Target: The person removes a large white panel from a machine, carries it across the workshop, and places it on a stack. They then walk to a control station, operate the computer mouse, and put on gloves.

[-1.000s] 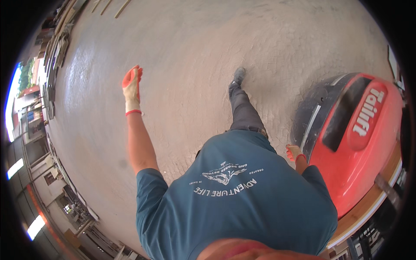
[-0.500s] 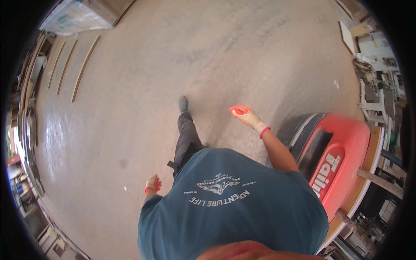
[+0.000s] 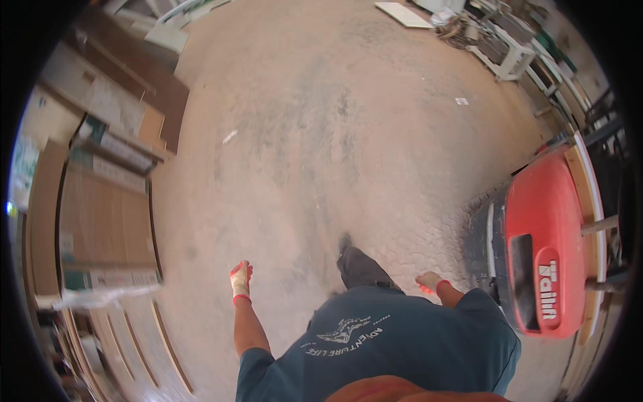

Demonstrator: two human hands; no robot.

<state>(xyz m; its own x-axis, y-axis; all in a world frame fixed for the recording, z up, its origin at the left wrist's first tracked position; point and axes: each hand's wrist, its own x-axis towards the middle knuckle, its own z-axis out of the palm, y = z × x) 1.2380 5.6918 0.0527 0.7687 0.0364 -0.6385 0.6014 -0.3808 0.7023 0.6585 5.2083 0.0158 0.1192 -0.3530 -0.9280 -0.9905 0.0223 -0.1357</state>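
Note:
My left hand (image 3: 240, 278) is stretched forward at the left of my body. It wears an off-white work glove with an orange-red coated palm and a red cuff. Its fingers are curled in loosely, and nothing shows in them. At my right side hangs my right hand (image 3: 432, 281) in a matching glove. Its fingers are slightly bent and a little apart, with the coated tips showing and no object in them. Neither hand touches anything. Nearest to the right hand is a red and dark grey forklift (image 3: 546, 248).
Worn concrete floor (image 3: 288, 147) stretches ahead. On the left stand wrapped stacks of brown boards (image 3: 107, 214), a dark brown panel (image 3: 167, 110) and wooden strips (image 3: 171, 348) on the floor. A white panel (image 3: 404, 15) and a metal frame (image 3: 506, 60) are at the far right.
I have walked forward and turned leftward. My left arm has swung forward and my right arm back. The forklift now sits further right, and the board stacks have come into view.

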